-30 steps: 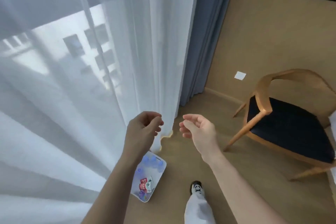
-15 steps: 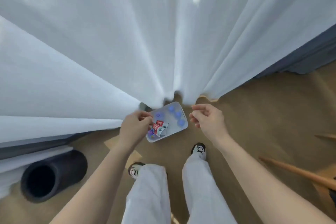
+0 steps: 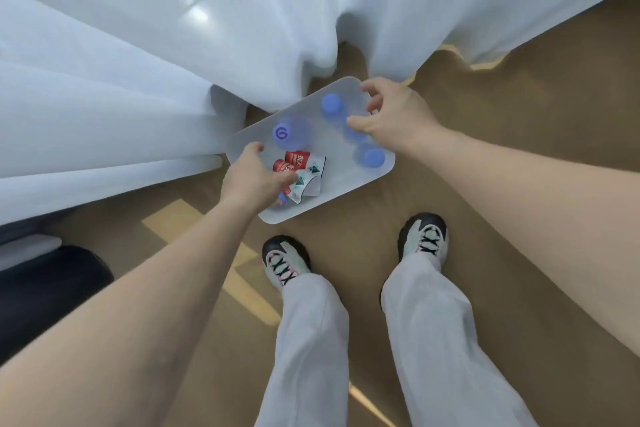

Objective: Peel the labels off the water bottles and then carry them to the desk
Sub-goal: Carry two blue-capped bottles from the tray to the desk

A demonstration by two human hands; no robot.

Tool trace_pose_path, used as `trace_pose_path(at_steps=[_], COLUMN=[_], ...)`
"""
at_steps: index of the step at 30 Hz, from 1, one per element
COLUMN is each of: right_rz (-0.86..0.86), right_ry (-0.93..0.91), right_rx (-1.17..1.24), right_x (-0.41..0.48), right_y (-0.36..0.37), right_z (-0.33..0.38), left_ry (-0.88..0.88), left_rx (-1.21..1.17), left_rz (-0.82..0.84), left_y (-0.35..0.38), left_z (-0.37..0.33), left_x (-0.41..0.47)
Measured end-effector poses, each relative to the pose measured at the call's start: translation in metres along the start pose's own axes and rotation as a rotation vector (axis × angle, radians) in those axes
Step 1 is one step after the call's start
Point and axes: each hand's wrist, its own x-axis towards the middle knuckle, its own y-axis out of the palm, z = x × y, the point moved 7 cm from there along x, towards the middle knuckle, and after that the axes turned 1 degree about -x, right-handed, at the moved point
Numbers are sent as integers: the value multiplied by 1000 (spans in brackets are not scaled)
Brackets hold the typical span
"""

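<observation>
Tray: a white tray (image 3: pixel 349 191) sits on the floor, right under both hands.
Bottles: clear water bottles stand on it with blue caps up, one (image 3: pixel 331 104) just left of the right hand, one (image 3: pixel 374 158) just below it, one (image 3: pixel 282 133) just above the left hand.
Labels: peeled labels (image 3: pixel 306 172) lie in a heap on the tray, touching the left hand's fingertips.
Left hand (image 3: pixel 254 180): fingers curled down at the tray's near-left edge; I cannot tell if it grips yet.
Right hand (image 3: pixel 391 116): fingers spread wide over the far-right bottles, holding nothing.
Step, I think: lift the tray to carry.
Do it well: grab both edges, keep it flat, go slow so the bottles stay up.
In the way: the white curtain (image 3: pixel 173 45) hangs just past the hands, touching the tray's far edge; shoes (image 3: pixel 285 262) stand close behind.
</observation>
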Motion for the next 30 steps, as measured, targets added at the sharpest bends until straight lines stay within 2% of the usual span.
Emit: trace_pose_path(at_steps=[3,6,9,14,19,24,27,30], right_rz=[45,82,-18,-141,-183,-170,-104,-54], right_ry=[-54,-120,-167,-162,-227,-297,-348,-318], right_rx=[-115,-294,-421,-393,-184,83,274,466], right_x=[46,83,109,114,72,-20,-93,-164], right_y=[39,72,83,67,25,-46,-85,-113], right_z=[-8,-11,-10,-18,-4,46,86,116], left_ry=[63,203,278,323,342,407,470,610], left_rx=[-17,-79,-82,-53,-155,-279,-499,-852], left_rz=[-26,-86,-134,-241,-284,-216,-146,5], left_y=[22,33,40,39,7,-65,-112,-151], left_z=[2,-3,-5,-11,-18,-35,-52,-71], left_x=[48,81,103,117,75,-37,-122,-201])
